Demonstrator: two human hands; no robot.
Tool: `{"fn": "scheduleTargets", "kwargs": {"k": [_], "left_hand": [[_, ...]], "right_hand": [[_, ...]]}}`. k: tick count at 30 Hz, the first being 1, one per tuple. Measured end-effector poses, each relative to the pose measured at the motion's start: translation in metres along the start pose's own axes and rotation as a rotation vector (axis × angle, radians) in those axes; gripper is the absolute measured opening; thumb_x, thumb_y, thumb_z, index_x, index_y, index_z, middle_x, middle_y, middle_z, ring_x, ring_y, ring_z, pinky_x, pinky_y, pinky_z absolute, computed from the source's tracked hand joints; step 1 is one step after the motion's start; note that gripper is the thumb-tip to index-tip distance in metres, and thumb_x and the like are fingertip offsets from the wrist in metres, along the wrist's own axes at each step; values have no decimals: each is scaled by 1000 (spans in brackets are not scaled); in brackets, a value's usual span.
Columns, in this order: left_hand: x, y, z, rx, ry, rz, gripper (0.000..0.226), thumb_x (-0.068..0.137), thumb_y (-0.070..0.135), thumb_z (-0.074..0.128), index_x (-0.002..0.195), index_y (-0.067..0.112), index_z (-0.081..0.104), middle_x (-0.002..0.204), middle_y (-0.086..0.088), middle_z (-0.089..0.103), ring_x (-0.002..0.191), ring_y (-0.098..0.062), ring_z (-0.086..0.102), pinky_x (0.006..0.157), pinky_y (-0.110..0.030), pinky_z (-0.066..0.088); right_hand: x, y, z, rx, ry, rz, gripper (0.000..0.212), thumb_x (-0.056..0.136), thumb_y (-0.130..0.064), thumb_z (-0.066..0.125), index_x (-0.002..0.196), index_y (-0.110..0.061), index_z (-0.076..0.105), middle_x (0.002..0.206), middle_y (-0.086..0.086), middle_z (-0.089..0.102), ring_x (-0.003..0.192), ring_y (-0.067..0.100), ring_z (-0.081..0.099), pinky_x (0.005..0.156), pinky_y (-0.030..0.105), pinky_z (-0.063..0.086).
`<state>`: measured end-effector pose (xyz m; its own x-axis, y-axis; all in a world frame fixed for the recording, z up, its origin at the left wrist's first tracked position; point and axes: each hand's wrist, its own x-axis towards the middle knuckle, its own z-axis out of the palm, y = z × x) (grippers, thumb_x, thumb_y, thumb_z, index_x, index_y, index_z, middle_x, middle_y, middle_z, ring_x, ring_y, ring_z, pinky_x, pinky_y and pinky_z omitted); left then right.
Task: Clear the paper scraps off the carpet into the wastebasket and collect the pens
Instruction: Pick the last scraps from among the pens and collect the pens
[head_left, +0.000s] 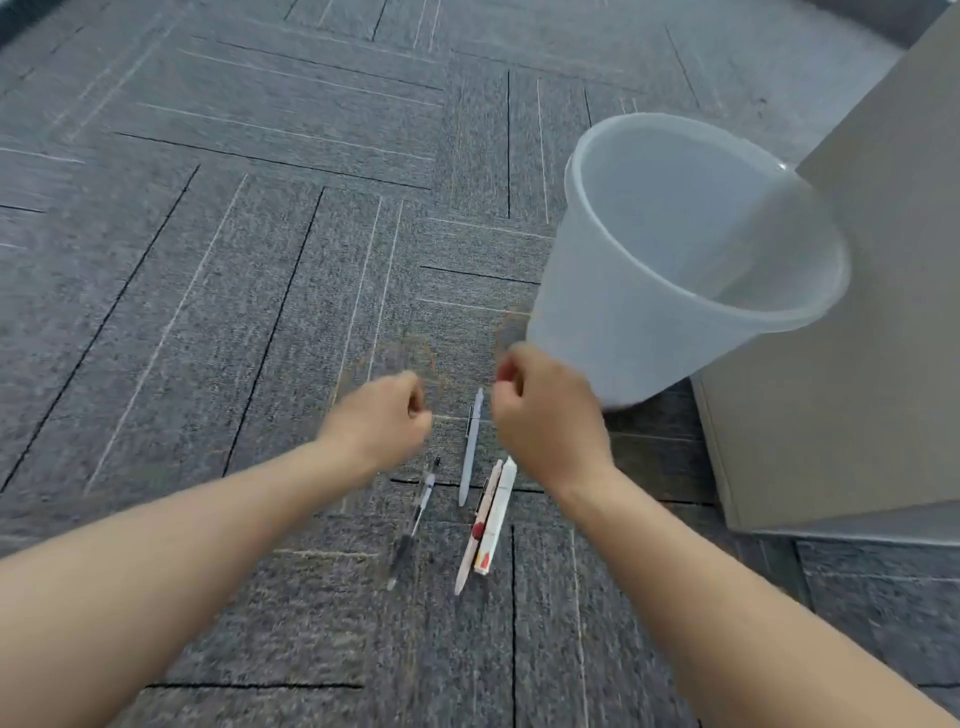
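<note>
Several pens lie side by side on the grey carpet below my hands: a clear pen with a black grip (415, 512), a grey pen (470, 447), a pink pen (475, 535) and a white one (496, 519). A translucent white wastebasket (675, 249) stands to the right of them, and its inside looks empty. My left hand (384, 415) hovers above the pens with fingers curled in and nothing visible in it. My right hand (545, 410) is beside the basket's lower wall, fingers curled, nothing seen in it. No paper scraps show on the carpet.
A beige box or cabinet (857, 338) stands right behind the wastebasket at the right edge. Grey striped carpet tiles (234, 234) stretch to the left and far side.
</note>
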<state>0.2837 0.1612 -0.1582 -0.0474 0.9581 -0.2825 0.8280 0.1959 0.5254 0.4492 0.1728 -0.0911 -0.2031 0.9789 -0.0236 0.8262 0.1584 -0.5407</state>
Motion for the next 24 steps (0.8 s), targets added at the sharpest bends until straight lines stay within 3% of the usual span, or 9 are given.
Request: {"fn": "scheduleTargets", "kwargs": {"k": [3, 6, 9, 12, 15, 18, 21, 24], "left_hand": [[-33, -25, 37, 166, -126, -50, 27, 84, 49, 52, 83, 22, 47, 81, 4, 56, 71, -16, 57, 61, -33, 47], [-46, -27, 61, 295, -153, -30, 35, 85, 55, 51, 91, 20, 45, 94, 0, 54, 85, -25, 59, 65, -35, 46], [-47, -21, 67, 352, -131, -60, 30, 91, 43, 48, 102, 16, 48, 105, -5, 54, 94, -27, 60, 63, -34, 40], [-44, -14, 62, 252, -57, -131, 14, 91, 27, 46, 92, 14, 41, 88, -4, 55, 73, -25, 56, 56, -32, 37], [-29, -9, 56, -23, 42, -190, 10, 94, 20, 41, 96, 12, 37, 72, -1, 51, 58, -17, 48, 47, -30, 31], [-2, 4, 59, -205, 57, -263, 18, 93, 22, 42, 106, 10, 37, 77, -6, 55, 63, -21, 52, 49, -32, 34], [16, 24, 73, -126, -34, -251, 41, 89, 42, 55, 109, 9, 40, 89, -6, 56, 82, -30, 60, 60, -34, 41], [29, 36, 86, -2, -83, -241, 39, 87, 38, 61, 107, 8, 47, 100, -11, 62, 93, -33, 61, 67, -36, 44]], "right_hand": [[-33, 40, 45, -250, -299, 344, 27, 93, -38, 41, 104, -15, 53, 104, 10, 68, 92, 32, 63, 75, 39, 51], [-51, 57, 66, -328, -389, 493, 51, 89, -59, 43, 111, -14, 52, 112, 9, 66, 103, 31, 63, 73, 37, 43], [-53, 55, 81, -338, -358, 515, 53, 85, -61, 49, 110, -14, 53, 108, 6, 67, 101, 29, 64, 69, 35, 40], [-52, 52, 93, -323, -297, 529, 42, 86, -50, 52, 105, -13, 55, 100, 6, 67, 92, 29, 65, 66, 34, 41], [-52, 52, 94, -345, -272, 547, 26, 86, -38, 54, 94, -14, 61, 77, 0, 59, 68, 25, 57, 52, 28, 34], [-53, 56, 89, -340, -240, 526, 20, 87, -32, 50, 89, -15, 62, 75, 0, 61, 63, 23, 54, 49, 27, 32], [-46, 64, 78, -266, -180, 518, 21, 88, -32, 47, 93, -14, 57, 81, 3, 62, 69, 26, 56, 56, 31, 37], [-32, 77, 63, -71, -147, 580, 24, 88, -32, 49, 96, -11, 57, 88, 7, 62, 79, 29, 59, 62, 33, 40]]}}
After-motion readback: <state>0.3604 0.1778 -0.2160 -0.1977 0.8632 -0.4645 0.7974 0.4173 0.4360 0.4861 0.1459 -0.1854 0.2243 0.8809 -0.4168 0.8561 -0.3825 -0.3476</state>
